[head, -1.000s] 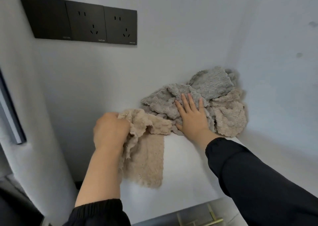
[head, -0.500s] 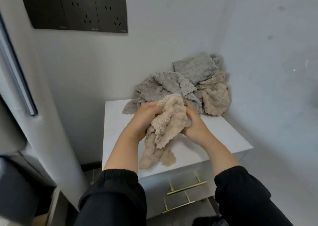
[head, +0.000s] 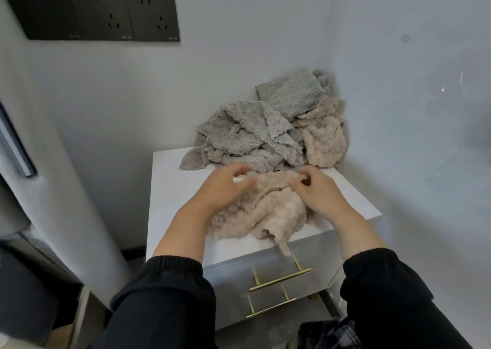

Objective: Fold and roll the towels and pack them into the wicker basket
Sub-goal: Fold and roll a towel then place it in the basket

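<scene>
A crumpled beige towel (head: 268, 213) lies on the front half of the white cabinet top (head: 170, 189), one corner hanging over the front edge. My left hand (head: 225, 189) and my right hand (head: 316, 192) both pinch its far edge, which stretches between them; the left hand is blurred. Behind them, in the wall corner, sits a pile of grey towels (head: 247, 139) with another beige towel (head: 324, 141) at its right. No wicker basket is in view.
The cabinet has two drawers with gold bar handles (head: 281, 278) facing me. Walls close in behind and to the right. A black socket panel (head: 106, 11) is on the back wall, upper left. A white column (head: 66, 189) stands left of the cabinet.
The beige towel came off the pile and toward me. It was bunched up between both hands; now it lies on the cabinet top, and both hands hold its far edge apart.
</scene>
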`<control>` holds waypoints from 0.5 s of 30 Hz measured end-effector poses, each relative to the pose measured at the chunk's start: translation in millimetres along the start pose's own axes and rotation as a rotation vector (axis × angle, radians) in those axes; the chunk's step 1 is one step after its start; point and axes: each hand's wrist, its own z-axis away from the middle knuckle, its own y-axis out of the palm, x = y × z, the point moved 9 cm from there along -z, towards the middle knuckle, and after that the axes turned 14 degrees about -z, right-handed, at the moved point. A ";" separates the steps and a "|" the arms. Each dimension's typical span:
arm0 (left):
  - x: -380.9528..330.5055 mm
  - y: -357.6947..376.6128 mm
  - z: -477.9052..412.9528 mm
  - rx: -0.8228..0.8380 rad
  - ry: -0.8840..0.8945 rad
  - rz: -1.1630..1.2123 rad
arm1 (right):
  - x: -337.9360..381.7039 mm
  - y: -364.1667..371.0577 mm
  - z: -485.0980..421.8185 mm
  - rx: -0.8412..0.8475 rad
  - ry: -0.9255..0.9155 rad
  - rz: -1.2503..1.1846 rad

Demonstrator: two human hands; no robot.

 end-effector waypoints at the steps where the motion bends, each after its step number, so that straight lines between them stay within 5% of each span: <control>1: -12.1 12.2 2.2 0.087 0.085 -0.055 | -3.1 4.8 -0.1 0.043 0.026 0.009; 4: -21.6 39.4 3.6 0.190 0.142 -0.223 | -15.9 4.9 -1.8 0.069 0.139 0.050; 8: -11.7 45.3 -3.1 0.122 0.099 -0.380 | -26.0 8.4 -2.8 0.168 0.225 0.193; 12: -10.5 37.4 -4.0 0.142 0.031 -0.188 | -21.0 4.5 -3.5 0.140 0.221 -0.125; 15: -8.3 40.9 2.5 0.317 -0.017 0.084 | -15.5 -6.6 -3.6 0.155 0.215 -0.281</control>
